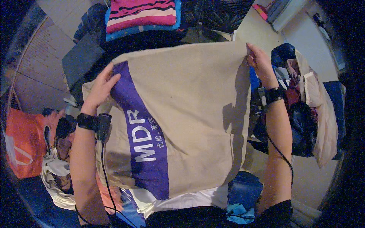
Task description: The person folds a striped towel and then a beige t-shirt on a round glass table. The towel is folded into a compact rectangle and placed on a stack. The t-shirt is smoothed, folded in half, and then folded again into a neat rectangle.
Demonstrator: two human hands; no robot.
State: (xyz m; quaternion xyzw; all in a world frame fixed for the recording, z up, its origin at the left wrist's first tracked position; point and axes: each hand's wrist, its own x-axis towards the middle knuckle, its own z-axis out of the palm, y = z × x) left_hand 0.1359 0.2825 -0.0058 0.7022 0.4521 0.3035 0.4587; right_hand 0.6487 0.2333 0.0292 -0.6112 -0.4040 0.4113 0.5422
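A large beige fabric piece, perhaps a bag (194, 94), is spread out before me, with a purple band (144, 125) bearing white writing down its left part. My left hand (99, 84) grips its upper left edge beside the band, thumb lying on the near face. At the upper right corner, my right hand (260, 64) pinches the fabric between thumb and fingers. The cloth hangs between both hands with slanting creases, and a shadow falls along its right side. White material (188, 201) shows below its lower edge.
Folded striped pink textile (142, 17) lies on blue cloth at the top. A red bag (25, 142) and a whitish bag (58, 176) stand left. Heaped bags and fabrics (302, 85) are on the right. Crumpled light-blue material (240, 213) sits near me. Cables run from both wrist straps.
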